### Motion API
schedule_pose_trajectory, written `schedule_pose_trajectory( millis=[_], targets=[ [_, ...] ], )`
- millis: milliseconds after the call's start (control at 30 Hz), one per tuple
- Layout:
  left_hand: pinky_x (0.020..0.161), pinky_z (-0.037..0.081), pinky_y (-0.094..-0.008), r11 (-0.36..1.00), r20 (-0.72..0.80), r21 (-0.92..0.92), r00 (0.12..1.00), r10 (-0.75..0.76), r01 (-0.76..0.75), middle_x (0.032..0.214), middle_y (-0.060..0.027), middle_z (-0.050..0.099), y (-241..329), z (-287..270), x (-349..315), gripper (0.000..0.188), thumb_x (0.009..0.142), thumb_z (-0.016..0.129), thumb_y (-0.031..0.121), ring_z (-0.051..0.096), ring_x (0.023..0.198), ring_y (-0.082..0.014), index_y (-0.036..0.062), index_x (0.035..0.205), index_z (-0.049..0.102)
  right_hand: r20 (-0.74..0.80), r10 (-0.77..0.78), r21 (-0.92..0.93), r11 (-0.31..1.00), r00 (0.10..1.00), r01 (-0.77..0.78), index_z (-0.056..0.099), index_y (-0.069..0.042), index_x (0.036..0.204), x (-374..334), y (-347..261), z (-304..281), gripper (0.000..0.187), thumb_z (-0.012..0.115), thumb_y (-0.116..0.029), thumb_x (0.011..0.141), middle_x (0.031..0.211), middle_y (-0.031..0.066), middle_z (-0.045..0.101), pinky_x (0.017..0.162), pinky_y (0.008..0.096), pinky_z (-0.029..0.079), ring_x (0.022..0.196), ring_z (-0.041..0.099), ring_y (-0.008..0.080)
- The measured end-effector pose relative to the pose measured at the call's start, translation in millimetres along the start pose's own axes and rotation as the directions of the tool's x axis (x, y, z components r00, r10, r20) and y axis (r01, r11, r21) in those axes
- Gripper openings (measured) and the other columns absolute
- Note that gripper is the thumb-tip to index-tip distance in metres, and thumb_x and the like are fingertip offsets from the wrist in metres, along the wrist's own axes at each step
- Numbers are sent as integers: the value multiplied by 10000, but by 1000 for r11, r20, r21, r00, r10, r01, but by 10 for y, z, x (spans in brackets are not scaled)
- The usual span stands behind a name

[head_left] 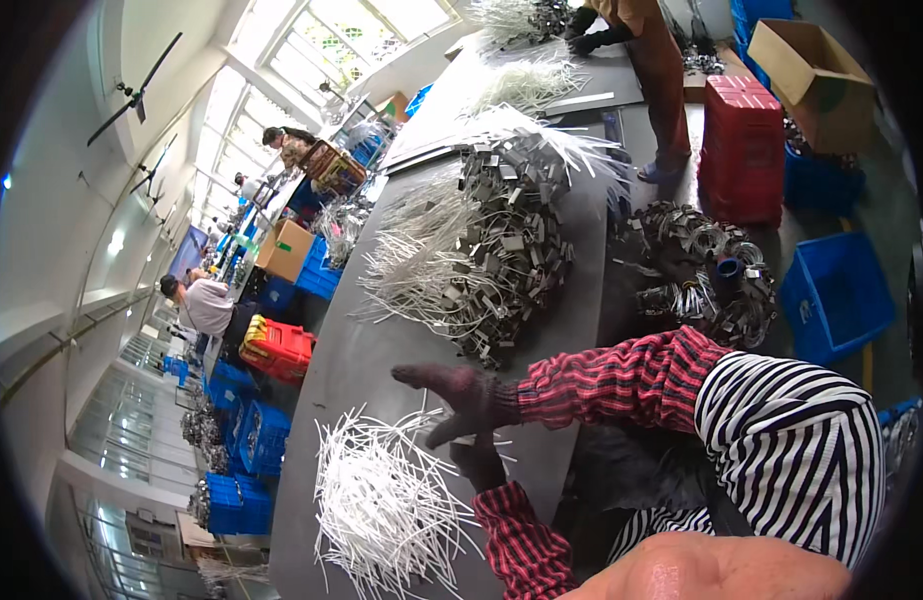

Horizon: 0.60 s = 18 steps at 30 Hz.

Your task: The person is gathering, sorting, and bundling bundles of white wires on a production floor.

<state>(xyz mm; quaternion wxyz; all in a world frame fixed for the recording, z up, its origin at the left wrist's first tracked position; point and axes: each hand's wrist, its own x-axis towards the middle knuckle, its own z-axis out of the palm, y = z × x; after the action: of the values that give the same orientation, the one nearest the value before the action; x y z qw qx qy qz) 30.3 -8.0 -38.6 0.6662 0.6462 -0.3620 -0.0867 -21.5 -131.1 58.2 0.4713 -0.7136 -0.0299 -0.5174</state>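
Head view shows me leaning over a long grey table [371,350]. My right hand [451,395], in a dark glove, lies spread wide with fingers splayed, palm down on the table, holding nothing. My left hand [478,462] sits just below it, mostly hidden; I cannot tell its grip. White plastic ties [381,500] lie heaped at about seven o'clock from my right hand, strands fanned in many directions, so the heap has no single long axis. Metal clips [506,250] with more ties are piled at twelve o'clock.
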Motion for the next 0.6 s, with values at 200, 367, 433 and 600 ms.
schedule_pose_trajectory(
  millis=[200, 367, 433, 600],
  targets=[
    [858, 548, -334, 862, -69, 507, 998, 6, 30, 1080, -123, 671, 250, 121, -33, 287, 889, 666, 89, 639, 933, -183, -41, 1143, 631, 476, 51, -226, 972, 878, 66, 585, -199, 1285, -10, -129, 64, 637, 805, -269, 692, 1203, 94, 613, 928, 445, 487, 1060, 601, 320],
    [862, 550, -358, 979, -75, 204, 997, 28, -12, 1034, -114, 668, 246, 211, -67, 262, 892, 663, 112, 639, 905, -200, -24, 1112, 629, 409, -259, -392, 817, 875, 424, 690, -141, 989, -162, -221, 155, 333, 752, -291, 699, 1104, 78, 667, 844, 399, 526, 984, 632, 274],
    [863, 550, -368, 967, -71, 248, 995, 75, -55, 1015, -111, 667, 238, 222, -83, 252, 893, 662, 122, 640, 893, -206, -17, 1100, 628, 431, -99, -240, 946, 897, 220, 622, -117, 1123, -123, -168, -5, 416, 698, -328, 772, 1180, 92, 633, 883, 390, 509, 1019, 623, 251],
    [866, 552, -392, 922, -260, -382, 951, -169, 60, 969, -102, 665, 358, 61, 5, 230, 896, 659, 145, 640, 865, -223, -1, 1070, 625, 257, 478, 657, 551, 840, -514, 468, -52, 1391, -237, -63, -608, 519, 518, -347, 967, 1341, 104, 552, 982, 357, 467, 1143, 575, 209]
  ],
)
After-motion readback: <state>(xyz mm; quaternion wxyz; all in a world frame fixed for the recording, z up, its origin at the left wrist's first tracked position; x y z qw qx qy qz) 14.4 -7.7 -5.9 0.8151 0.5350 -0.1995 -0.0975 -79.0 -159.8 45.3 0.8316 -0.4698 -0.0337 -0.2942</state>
